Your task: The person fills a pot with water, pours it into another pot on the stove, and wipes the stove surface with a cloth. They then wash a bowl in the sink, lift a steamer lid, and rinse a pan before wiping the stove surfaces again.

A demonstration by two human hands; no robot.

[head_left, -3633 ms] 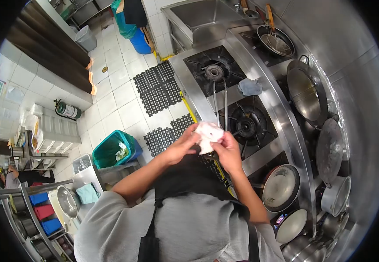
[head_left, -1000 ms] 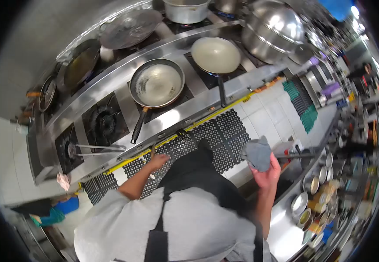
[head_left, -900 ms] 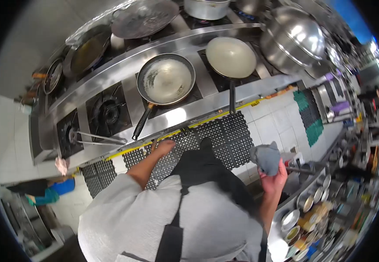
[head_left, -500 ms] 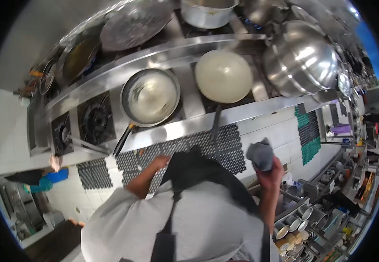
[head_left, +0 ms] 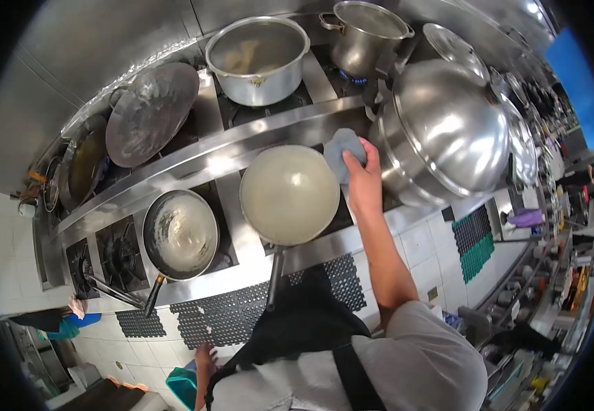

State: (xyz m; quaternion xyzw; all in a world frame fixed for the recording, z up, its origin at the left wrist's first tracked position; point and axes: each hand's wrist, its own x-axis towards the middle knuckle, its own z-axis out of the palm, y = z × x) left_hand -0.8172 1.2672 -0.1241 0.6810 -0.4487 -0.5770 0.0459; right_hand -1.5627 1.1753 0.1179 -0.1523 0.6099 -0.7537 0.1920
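Note:
My right hand point(head_left: 363, 179) is closed on a folded grey cloth point(head_left: 341, 149). The cloth overlaps the upper right rim of a pale-coated frying pan point(head_left: 289, 195), whose dark handle points toward me over the stove's front edge. To the left of it sits a second, dark frying pan point(head_left: 182, 236) with a whitish, smeared inside, also handle toward me. My left hand point(head_left: 205, 357) hangs low at my side, away from the stove, its fingers loosely apart with nothing visible in them.
A big domed steel vessel point(head_left: 448, 130) stands right of my right hand. Behind are a large aluminium pot point(head_left: 257, 85), a steel pot point(head_left: 362, 51) over a blue flame, and a tilted wok point(head_left: 153, 116). Black rubber mats point(head_left: 208, 318) cover the floor. A teal bin point(head_left: 182, 389) stands below my left hand.
My right hand has moved forward with the cloth, from beside my body to the pale pan's rim. My left hand has dropped lower. The view has shifted toward the back burners.

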